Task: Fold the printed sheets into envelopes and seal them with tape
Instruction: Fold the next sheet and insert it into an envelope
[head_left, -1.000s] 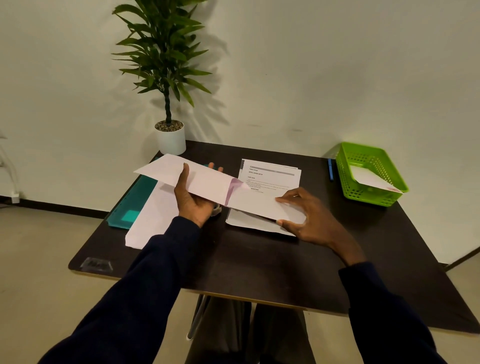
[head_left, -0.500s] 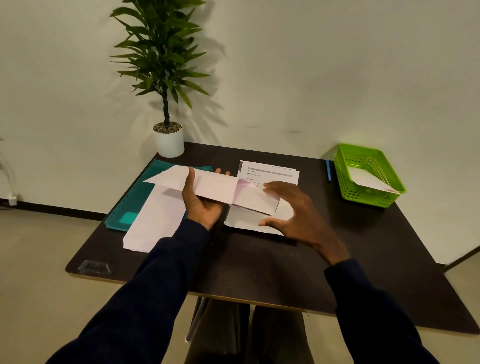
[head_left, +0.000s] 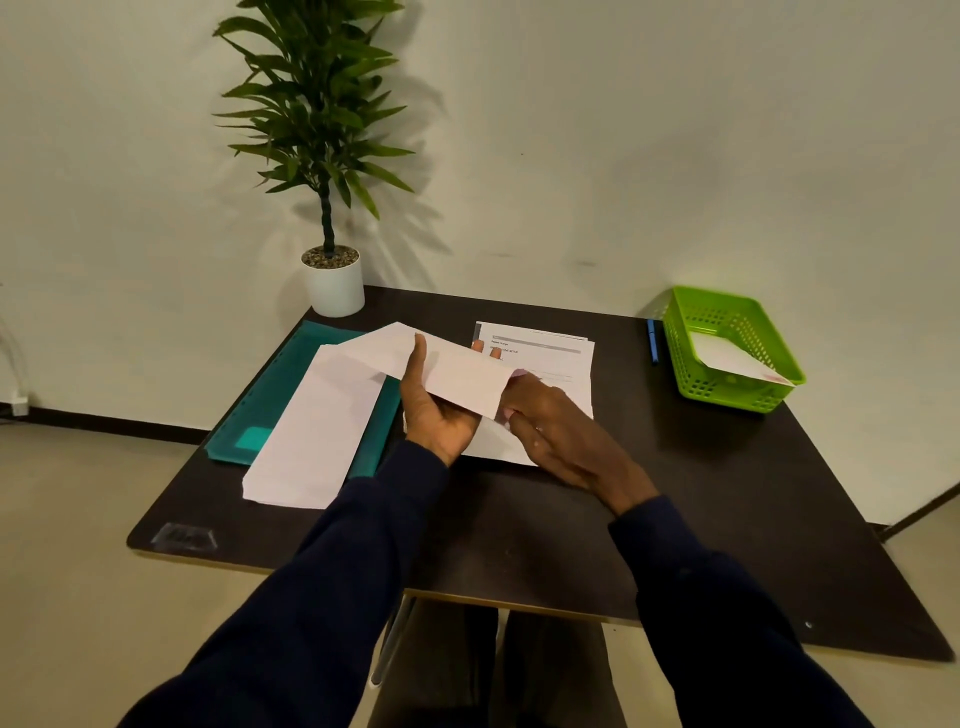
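A folded white sheet (head_left: 457, 376) is held above the dark table (head_left: 571, 545). My left hand (head_left: 434, 415) grips it from below, thumb on top and fingertips showing past its far edge. My right hand (head_left: 558, 431) holds the sheet's right end, where a pink strip shows; its fingertips are hidden behind the paper. Under both hands lies a stack of printed sheets (head_left: 545, 353). A long white envelope stack (head_left: 317, 436) lies to the left on a teal folder (head_left: 270, 395).
A green basket (head_left: 727, 343) with a finished envelope inside stands at the back right, a blue pen (head_left: 652, 340) beside it. A potted plant (head_left: 332, 280) stands at the back left corner. A clear tape dispenser (head_left: 182, 535) sits at the front left edge.
My right hand has moved left along the sheet, folding its right part over so the paper is now shorter. The left hand has kept its grip in about the same place.
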